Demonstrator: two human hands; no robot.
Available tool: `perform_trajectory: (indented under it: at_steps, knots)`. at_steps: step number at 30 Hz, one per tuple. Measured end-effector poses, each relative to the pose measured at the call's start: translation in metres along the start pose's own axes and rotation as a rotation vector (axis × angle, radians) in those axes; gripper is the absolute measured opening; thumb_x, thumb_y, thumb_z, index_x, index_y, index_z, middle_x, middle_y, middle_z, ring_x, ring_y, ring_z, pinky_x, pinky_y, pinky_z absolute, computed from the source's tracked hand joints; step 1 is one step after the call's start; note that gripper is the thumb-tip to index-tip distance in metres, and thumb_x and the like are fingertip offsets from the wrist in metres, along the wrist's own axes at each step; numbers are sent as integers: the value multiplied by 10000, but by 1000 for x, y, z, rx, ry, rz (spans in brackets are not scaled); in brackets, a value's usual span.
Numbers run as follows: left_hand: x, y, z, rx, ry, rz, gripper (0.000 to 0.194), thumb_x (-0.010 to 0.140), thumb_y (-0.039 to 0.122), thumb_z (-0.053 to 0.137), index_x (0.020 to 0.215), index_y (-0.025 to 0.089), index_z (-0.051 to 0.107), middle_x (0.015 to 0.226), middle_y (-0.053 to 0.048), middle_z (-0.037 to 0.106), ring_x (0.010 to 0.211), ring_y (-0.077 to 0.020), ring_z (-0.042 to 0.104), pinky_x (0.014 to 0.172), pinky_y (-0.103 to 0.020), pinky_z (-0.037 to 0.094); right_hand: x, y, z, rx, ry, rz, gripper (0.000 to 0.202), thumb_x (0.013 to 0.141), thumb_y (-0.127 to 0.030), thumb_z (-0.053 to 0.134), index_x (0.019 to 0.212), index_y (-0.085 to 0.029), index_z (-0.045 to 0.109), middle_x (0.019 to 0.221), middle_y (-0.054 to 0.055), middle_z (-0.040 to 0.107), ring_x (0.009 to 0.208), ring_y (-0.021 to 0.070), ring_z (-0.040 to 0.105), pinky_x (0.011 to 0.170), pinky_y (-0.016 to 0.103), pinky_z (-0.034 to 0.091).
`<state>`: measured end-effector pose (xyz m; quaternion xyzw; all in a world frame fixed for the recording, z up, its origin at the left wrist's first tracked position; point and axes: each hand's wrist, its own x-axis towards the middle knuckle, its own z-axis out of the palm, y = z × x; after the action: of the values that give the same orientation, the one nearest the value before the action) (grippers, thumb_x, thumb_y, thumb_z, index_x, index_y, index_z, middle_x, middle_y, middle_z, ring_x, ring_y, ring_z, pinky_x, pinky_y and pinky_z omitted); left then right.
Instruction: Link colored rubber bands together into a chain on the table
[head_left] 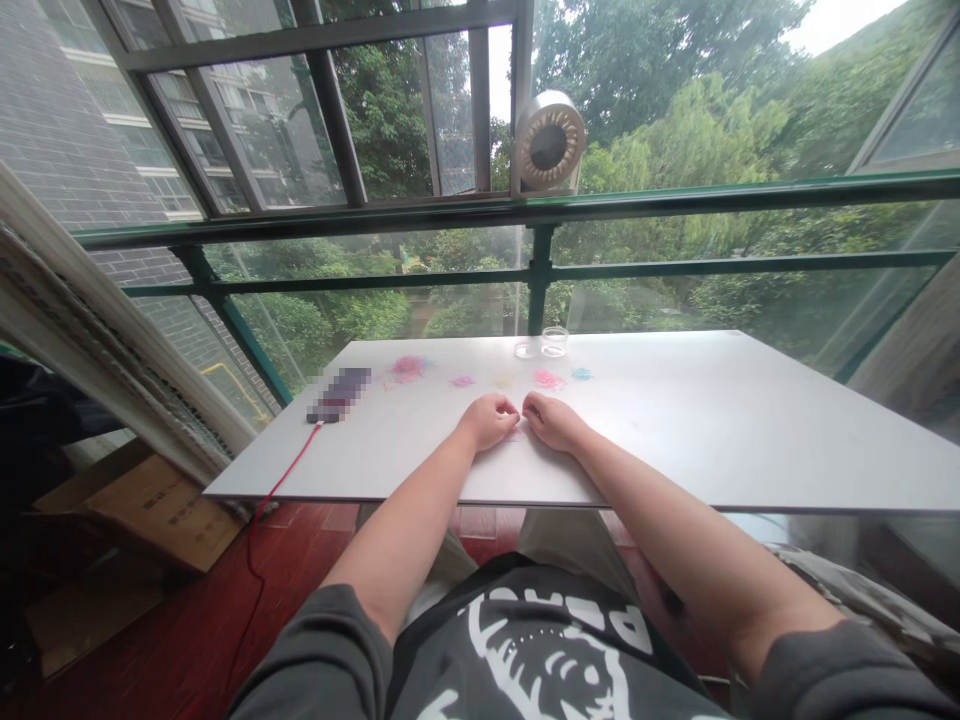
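Over the middle of the white table [675, 430], my left hand [491, 420] and my right hand [553, 420] meet fingertip to fingertip. Both have their fingers curled into a pinch; whatever sits between them is too small to make out. A few pinkish bits show on the tabletop just under my left hand. Beyond the hands lie small piles of tiny coloured pieces: a pink pile [549, 379], a blue pile [582, 373], a faint yellow pile [502, 381] and a purple pile [463, 381]. A larger pink-red heap [409, 368] spreads farther left.
Two clear round containers [555, 341] stand at the table's far edge. A blurred-out dark device [341, 393] lies at the left with a red cable [292, 463] hanging off the front edge. A green railing [540, 270] runs behind; a cardboard box [161, 510] is on the floor.
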<state>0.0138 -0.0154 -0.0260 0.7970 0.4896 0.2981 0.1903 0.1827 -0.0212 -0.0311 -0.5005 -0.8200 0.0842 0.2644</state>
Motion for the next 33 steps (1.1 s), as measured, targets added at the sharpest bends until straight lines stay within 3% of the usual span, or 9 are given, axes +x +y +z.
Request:
perform_trajectory:
  at_steps: [6, 13, 33]
  knots:
    - [3, -3, 1, -30, 2, 66, 153, 705, 290, 551, 756, 165, 624, 832, -26, 636, 795, -146, 560, 767, -253, 446, 3, 5, 3, 38, 33, 11, 129, 823, -228, 371, 850, -186, 490, 775, 48, 590, 708, 164, 512, 626, 254, 351]
    - [7, -6, 4, -75, 82, 138, 127, 726, 271, 524, 727, 167, 596, 794, -21, 627, 794, -146, 553, 749, -262, 440, 9, 12, 7, 99, 146, 109, 137, 826, -251, 346, 844, -187, 466, 771, 56, 581, 705, 178, 511, 624, 277, 364]
    - [3, -4, 4, -56, 97, 96, 144, 735, 283, 540, 775, 177, 629, 836, -30, 659, 807, -151, 581, 774, -274, 450, 2, 5, 3, 84, 43, 18, 104, 805, -218, 398, 826, -196, 497, 766, 35, 597, 693, 158, 516, 618, 253, 351]
